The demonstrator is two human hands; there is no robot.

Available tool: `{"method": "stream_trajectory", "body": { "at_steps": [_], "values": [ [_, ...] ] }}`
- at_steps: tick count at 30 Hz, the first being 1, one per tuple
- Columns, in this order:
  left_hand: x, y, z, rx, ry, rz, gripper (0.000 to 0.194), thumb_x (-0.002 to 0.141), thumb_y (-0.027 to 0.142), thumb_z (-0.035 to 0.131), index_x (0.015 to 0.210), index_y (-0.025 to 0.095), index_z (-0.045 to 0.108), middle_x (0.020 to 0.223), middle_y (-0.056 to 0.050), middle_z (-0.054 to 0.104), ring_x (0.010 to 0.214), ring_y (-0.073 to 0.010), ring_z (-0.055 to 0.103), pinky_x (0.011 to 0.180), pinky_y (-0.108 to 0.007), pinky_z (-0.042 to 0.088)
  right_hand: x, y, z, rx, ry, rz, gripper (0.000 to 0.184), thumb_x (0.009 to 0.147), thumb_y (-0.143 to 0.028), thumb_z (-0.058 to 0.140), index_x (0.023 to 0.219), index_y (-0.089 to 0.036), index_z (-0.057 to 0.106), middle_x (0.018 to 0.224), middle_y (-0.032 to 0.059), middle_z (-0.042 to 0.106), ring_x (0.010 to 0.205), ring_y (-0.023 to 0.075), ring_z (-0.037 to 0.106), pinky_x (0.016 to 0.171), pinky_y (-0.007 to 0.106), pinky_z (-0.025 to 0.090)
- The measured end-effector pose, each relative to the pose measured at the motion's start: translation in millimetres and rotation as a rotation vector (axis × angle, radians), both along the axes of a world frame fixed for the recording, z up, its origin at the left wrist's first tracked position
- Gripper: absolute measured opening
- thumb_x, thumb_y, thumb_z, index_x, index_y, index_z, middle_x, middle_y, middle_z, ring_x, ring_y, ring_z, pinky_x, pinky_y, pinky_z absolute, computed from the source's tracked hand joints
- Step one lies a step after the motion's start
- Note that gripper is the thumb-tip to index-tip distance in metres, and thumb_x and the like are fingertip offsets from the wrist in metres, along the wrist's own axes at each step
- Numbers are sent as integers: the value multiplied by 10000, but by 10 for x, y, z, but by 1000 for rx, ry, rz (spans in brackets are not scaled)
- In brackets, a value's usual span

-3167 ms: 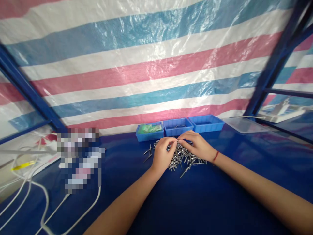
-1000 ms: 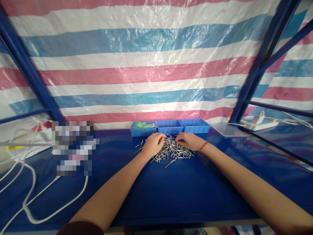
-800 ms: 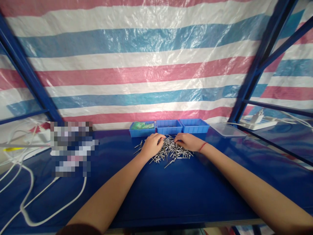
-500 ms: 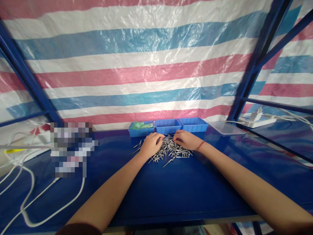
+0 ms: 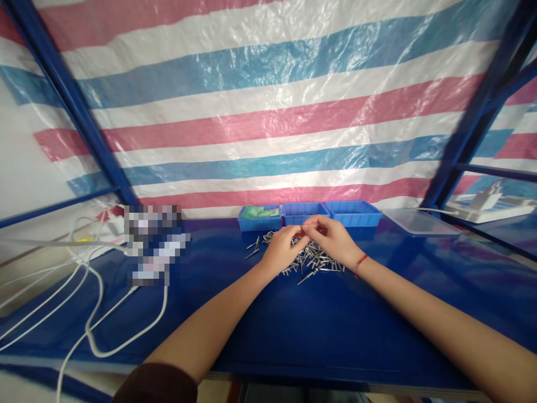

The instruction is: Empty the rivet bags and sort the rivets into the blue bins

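A: How do the hands stand?

B: The bare left hand (image 5: 284, 248) and the bare right hand (image 5: 333, 239), the latter circled at the wrist by a thin red cord (image 5: 360, 261), meet at the fingertips; whether a small piece is pinched between them cannot be told.

A: Where does the metal lie?

B: The heap of slender silver-grey metal pins (image 5: 315, 259) lies below the joined fingertips and spreads toward the body, partly hidden by both hands; its axes cross at random. One stray pin (image 5: 307, 277) at the near edge slants, near end leftward; the left hand is slightly closer to it.

A: And the materials?

B: The pins are glossy and stepped in thickness. Beyond stands a row of three rectangular blue plastic bins (image 5: 293, 218), the leftmost bin (image 5: 258, 225) holding crumpled green material (image 5: 260, 211). All rest on a smooth dark-blue tabletop (image 5: 314, 324), backed by a wrinkled striped plastic sheet (image 5: 251, 134).
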State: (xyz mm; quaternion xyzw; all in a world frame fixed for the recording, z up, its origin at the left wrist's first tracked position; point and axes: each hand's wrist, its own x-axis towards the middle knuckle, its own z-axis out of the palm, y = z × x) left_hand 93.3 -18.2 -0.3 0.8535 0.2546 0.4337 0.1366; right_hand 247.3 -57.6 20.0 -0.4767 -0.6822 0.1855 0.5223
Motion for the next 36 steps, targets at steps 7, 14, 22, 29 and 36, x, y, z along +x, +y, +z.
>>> {"method": "stream_trajectory", "body": {
  "at_steps": [7,14,22,29,36],
  "values": [
    [-27,-8,68,-75,-197,42,117,874,251,545,852,174,631,829,-14,681,752,-130,613,752,-255,485,-75,-30,30,-282,358,22,233,685,-365,678,798,-173,612,668,13,645,661,147,612,563,250,444],
    [-31,-56,106,-15,-239,7,123,886,239,515,896,182,624,876,-28,671,787,-134,608,745,-254,487,-155,-79,2,-380,461,208,294,726,-452,646,754,-160,624,795,45,655,615,97,544,487,208,355],
    [-43,36,28,-31,-222,11,155,905,234,484,971,187,616,934,-39,666,799,-137,606,779,-275,488,-80,-32,-2,-195,304,90,314,719,-452,662,874,-183,613,668,-5,607,614,132,549,543,255,398],
    [-73,59,4,-40,-62,2,211,928,288,446,1008,194,617,917,-41,659,837,-150,604,783,-271,488,82,3,42,30,-265,-114,320,848,-430,486,661,-189,581,623,6,591,594,147,526,585,287,404],
    [-167,192,-46,40,-19,101,187,899,206,458,982,191,624,897,-38,658,824,-155,615,811,-284,488,277,557,114,45,-483,-480,284,852,-379,490,768,-169,662,759,85,702,687,207,633,652,311,443]
  ]
}}
